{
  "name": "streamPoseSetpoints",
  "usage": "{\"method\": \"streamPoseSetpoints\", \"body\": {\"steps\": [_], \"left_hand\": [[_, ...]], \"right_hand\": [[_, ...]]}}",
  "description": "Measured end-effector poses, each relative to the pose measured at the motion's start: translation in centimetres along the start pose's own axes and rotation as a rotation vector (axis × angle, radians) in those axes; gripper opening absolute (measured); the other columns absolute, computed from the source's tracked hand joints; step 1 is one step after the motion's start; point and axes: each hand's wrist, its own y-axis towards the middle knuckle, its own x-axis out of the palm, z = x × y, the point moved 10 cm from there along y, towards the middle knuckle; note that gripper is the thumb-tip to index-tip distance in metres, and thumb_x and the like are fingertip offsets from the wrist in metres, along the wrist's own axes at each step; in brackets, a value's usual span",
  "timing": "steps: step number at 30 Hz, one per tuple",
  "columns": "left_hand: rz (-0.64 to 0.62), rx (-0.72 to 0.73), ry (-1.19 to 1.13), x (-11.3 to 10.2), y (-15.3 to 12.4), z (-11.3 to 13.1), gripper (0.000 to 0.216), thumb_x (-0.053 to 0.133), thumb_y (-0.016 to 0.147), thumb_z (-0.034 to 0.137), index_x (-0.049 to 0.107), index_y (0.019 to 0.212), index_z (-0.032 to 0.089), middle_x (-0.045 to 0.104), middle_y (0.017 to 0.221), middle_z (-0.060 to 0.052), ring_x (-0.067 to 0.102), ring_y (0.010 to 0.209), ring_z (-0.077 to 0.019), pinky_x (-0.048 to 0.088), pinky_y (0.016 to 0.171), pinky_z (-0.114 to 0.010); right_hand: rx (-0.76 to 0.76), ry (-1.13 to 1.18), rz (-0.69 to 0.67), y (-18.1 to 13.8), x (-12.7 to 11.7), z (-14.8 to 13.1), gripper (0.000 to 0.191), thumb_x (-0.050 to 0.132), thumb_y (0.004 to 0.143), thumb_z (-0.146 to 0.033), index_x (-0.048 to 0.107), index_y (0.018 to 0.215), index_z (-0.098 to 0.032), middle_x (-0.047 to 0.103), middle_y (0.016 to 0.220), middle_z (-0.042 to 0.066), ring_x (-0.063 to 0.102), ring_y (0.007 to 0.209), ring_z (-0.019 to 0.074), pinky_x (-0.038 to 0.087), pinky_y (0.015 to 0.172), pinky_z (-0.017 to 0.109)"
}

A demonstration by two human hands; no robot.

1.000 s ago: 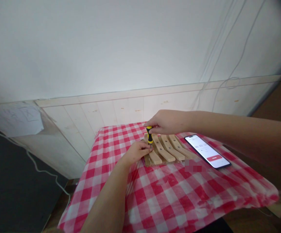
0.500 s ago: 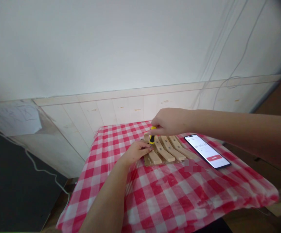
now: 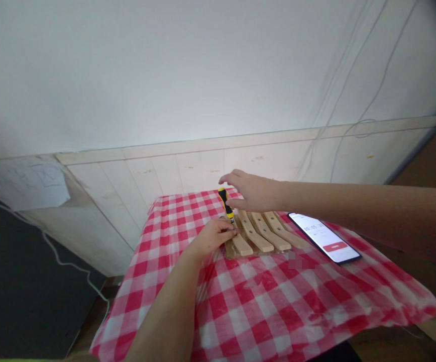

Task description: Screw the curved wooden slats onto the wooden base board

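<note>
A small wooden slatted piece (image 3: 263, 232) lies on the red-and-white checked tablecloth (image 3: 263, 301). A yellow-and-black screwdriver (image 3: 225, 202) stands on its left edge, tilted to the left. My left hand (image 3: 212, 237) is curled at the screwdriver's tip, fingers pinched against the left slat. My right hand (image 3: 250, 191) hovers by the handle's top with its fingers spread, touching the handle at most with the thumb.
A smartphone (image 3: 324, 236) with a lit screen lies right of the slats. The table stands against a pale panelled wall (image 3: 188, 166). White cables (image 3: 349, 95) hang down the wall at right. A dark surface (image 3: 18, 286) lies to the left.
My right hand has opened and lifted off the screwdriver handle, which it gripped before. The screwdriver now leans left. My left hand has stayed at the tip.
</note>
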Motion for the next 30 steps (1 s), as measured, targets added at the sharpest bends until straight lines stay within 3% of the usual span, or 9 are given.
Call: {"method": "streamPoseSetpoints", "body": {"steps": [2,7,10,13,15,19,21,25,30], "left_hand": [[0.010,0.000,-0.012,-0.1,0.0,0.0,0.022,0.058,0.083,0.028,0.071,0.075,0.011,0.067,0.079,-0.007,0.056,0.075,-0.0150,0.043,0.069,-0.024],[0.004,0.002,-0.007,0.0,0.0,-0.1,0.025,0.058,0.083,0.030,0.070,0.073,0.011,0.065,0.077,-0.007,0.054,0.073,-0.0147,0.042,0.066,-0.023],[0.007,-0.006,-0.024,0.0,0.1,-0.4,0.023,0.059,0.082,0.030,0.071,0.074,0.011,0.065,0.077,-0.006,0.055,0.072,-0.0144,0.042,0.066,-0.023],[0.013,-0.012,-0.041,0.0,0.1,-0.4,0.024,0.060,0.081,0.031,0.069,0.071,0.011,0.064,0.074,-0.005,0.054,0.070,-0.0133,0.040,0.063,-0.022],[0.008,-0.016,-0.037,0.0,0.0,-0.3,0.026,0.060,0.081,0.032,0.068,0.069,0.011,0.063,0.071,-0.004,0.053,0.067,-0.0127,0.039,0.061,-0.022],[0.011,-0.052,-0.032,0.0,-0.1,-0.7,0.026,0.060,0.082,0.033,0.069,0.070,0.012,0.063,0.069,-0.004,0.052,0.064,-0.0121,0.038,0.060,-0.022],[0.010,-0.065,-0.053,0.1,-0.1,-0.9,0.025,0.060,0.081,0.034,0.070,0.073,0.012,0.064,0.070,-0.004,0.052,0.065,-0.0122,0.039,0.061,-0.022],[-0.005,-0.054,-0.069,0.4,0.0,-0.8,0.026,0.061,0.081,0.035,0.070,0.074,0.012,0.064,0.072,-0.004,0.052,0.067,-0.0130,0.039,0.061,-0.022],[-0.018,-0.040,-0.071,0.4,0.1,-0.7,0.030,0.059,0.082,0.036,0.068,0.069,0.011,0.060,0.067,-0.003,0.049,0.063,-0.0116,0.037,0.059,-0.022]], "right_hand": [[-0.032,0.054,0.049,0.6,0.5,0.1,0.059,0.052,0.084,-0.025,0.039,0.140,-0.011,0.044,0.141,0.020,0.054,0.117,0.0239,0.044,0.092,0.035],[-0.137,0.036,-0.086,2.1,1.9,-0.9,0.035,0.041,0.089,-0.015,0.062,0.117,-0.013,0.065,0.120,0.012,0.058,0.111,0.0194,0.042,0.094,0.031],[-0.079,-0.112,-0.131,2.3,1.1,-0.7,0.027,0.052,0.086,-0.030,0.068,0.099,-0.013,0.070,0.102,0.013,0.063,0.092,0.0214,0.044,0.077,0.030],[0.070,-0.249,-0.171,1.9,0.7,1.0,0.043,0.049,0.086,-0.050,0.070,0.086,-0.013,0.071,0.081,0.014,0.063,0.076,0.0249,0.041,0.062,0.032],[0.076,-0.225,-0.164,1.5,0.7,1.4,0.044,0.043,0.089,-0.048,0.071,0.092,-0.014,0.072,0.085,0.013,0.064,0.079,0.0249,0.041,0.063,0.032],[-0.143,-0.033,-0.163,0.6,0.6,-0.6,0.038,0.037,0.094,-0.029,0.063,0.118,-0.018,0.067,0.117,0.010,0.062,0.100,0.0187,0.043,0.079,0.029],[-0.135,-0.057,-0.184,0.2,0.4,-0.8,0.037,0.038,0.093,-0.032,0.065,0.113,-0.016,0.070,0.110,0.011,0.063,0.093,0.0190,0.043,0.074,0.029],[0.054,-0.259,-0.185,0.1,-0.1,0.4,0.049,0.039,0.090,-0.051,0.071,0.083,-0.014,0.070,0.075,0.012,0.062,0.070,0.0223,0.036,0.057,0.030],[-0.012,-0.179,-0.129,0.5,0.3,0.1,0.037,0.044,0.091,-0.036,0.068,0.110,-0.016,0.071,0.101,0.012,0.064,0.089,0.0212,0.042,0.071,0.029]]}}
